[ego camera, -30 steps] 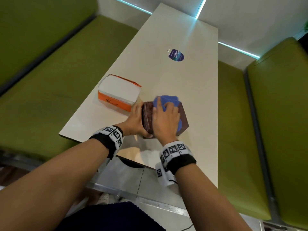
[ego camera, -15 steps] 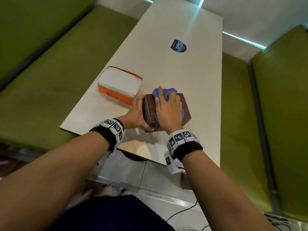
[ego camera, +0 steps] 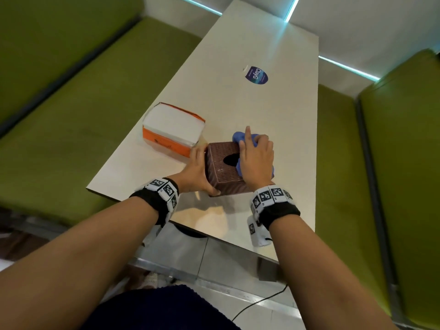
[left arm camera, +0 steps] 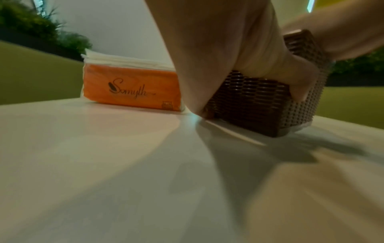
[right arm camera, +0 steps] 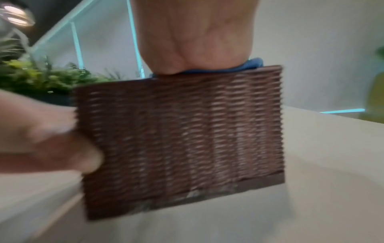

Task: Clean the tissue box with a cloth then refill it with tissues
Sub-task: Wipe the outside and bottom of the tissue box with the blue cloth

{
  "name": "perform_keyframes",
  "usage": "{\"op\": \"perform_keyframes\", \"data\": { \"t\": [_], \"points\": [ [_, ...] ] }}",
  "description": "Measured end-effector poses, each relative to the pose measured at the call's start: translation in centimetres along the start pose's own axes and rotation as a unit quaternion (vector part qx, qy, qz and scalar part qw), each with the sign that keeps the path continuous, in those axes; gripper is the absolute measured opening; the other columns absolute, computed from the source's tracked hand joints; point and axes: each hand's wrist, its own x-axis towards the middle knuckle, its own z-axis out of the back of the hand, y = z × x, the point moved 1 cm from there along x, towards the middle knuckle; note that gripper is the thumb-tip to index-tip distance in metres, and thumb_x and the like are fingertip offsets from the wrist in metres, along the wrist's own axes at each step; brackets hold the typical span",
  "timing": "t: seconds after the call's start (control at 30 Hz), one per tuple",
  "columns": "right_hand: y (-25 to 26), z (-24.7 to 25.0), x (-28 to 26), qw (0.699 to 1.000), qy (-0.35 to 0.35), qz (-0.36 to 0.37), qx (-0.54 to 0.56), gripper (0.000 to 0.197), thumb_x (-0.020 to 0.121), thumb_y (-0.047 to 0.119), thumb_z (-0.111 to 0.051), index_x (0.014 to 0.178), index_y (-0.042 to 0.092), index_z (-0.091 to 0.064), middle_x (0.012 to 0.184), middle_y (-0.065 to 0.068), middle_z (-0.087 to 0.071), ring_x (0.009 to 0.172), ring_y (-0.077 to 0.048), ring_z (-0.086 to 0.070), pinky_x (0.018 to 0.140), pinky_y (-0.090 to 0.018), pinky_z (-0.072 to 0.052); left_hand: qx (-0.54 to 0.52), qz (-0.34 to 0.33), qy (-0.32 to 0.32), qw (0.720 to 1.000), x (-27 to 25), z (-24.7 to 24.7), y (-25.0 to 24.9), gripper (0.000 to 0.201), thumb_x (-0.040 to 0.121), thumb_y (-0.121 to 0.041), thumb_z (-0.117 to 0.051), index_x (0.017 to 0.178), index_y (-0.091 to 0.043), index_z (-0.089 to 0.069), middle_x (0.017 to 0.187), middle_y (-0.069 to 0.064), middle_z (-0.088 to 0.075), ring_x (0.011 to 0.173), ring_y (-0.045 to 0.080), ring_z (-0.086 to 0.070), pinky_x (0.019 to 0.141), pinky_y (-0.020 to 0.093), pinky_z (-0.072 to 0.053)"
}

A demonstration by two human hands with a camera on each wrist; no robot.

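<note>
Head view: brown woven tissue box stands upright nr the near edge of the table, top face w/ oval opening facing up. Box looks roughly square; long axis can't be told. It sits turned, one corner toward the person. Left hand grips the box's left side, thumb on the near face, fingers on the far-left side. Right hand lies on the box top pressing a blue cloth; index finger straight, other fingers bent over the cloth. Cloth bunches past the far top edge. Orange tissue pack lies just left of the box, long axis running left-right, white tissues showing on top. Round blue sticker well beyond the box.

Left wrist view: thumb wraps the box corner; pack beside it, printed side facing camera.

Right wrist view: blurred. Heel of right hand bears on cloth atop box; left thumb on the box's face.
</note>
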Motion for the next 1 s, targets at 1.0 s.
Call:
{"op": "perform_keyframes", "data": {
  "t": [1.0],
  "points": [
    [-2.6, 1.1, -3.9, 0.964, 0.037, 0.225, 0.134, 0.027, 0.087, 0.031, -0.055, 0.106, 0.032, -0.073, 0.135, 0.006, -0.059, 0.107, -0.023, -0.051, 0.089, -0.038, -0.040, -0.062, -0.024, 0.022, 0.998, 1.8, -0.5, 1.2, 0.133, 0.047, -0.024, -0.096, 0.148, -0.016, -0.009, 0.144, 0.001, -0.026, 0.132, 0.014, -0.029, 0.112, 0.031, -0.028]
  ]
}}
